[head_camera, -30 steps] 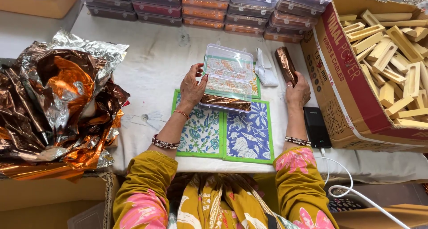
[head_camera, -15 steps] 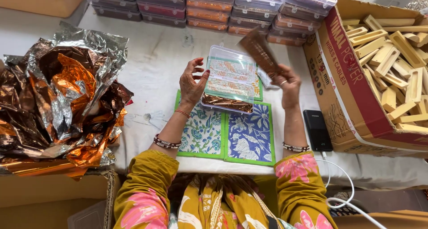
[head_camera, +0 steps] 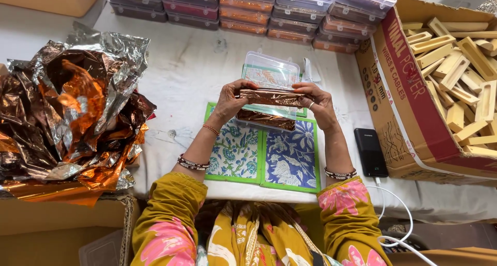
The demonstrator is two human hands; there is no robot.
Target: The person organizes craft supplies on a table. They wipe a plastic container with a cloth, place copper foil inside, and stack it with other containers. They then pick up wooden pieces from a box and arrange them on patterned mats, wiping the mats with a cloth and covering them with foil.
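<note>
- The foil-wrapped bar (head_camera: 273, 97) was held level above the clear plastic box (head_camera: 269, 90), which serves here as the landmark; each end was pinched, the left hand (head_camera: 231, 99) closed on one end and the right hand (head_camera: 317, 101) closed on the other.
- A second copper-foil bar (head_camera: 266, 120) lay in the box's near edge, just below the held one.
- Risk, as I judged it: the thin foil could tear or unfold if the fingers pulled the ends apart, exposing the block inside.
- Another risk: the box sat open and light, so a bar set down off-centre could tip it or knock the one already inside askew.
- Under the box lay floral printed cards (head_camera: 264, 154), blue and white with green borders.
- Left of the box, well apart, rose a heap of crumpled copper and silver foil sheets (head_camera: 67, 116).
- Beyond the box stood rows of stacked lidded containers (head_camera: 248, 7), clear with red and orange contents.
- Right of the box stood a brown cardboard carton (head_camera: 414, 116) with a red printed band, full of pale wooden blocks (head_camera: 461, 74).
- Between box and carton, nearer the person, lay a black power bank (head_camera: 370, 152) with a white cable (head_camera: 393, 219).
</note>
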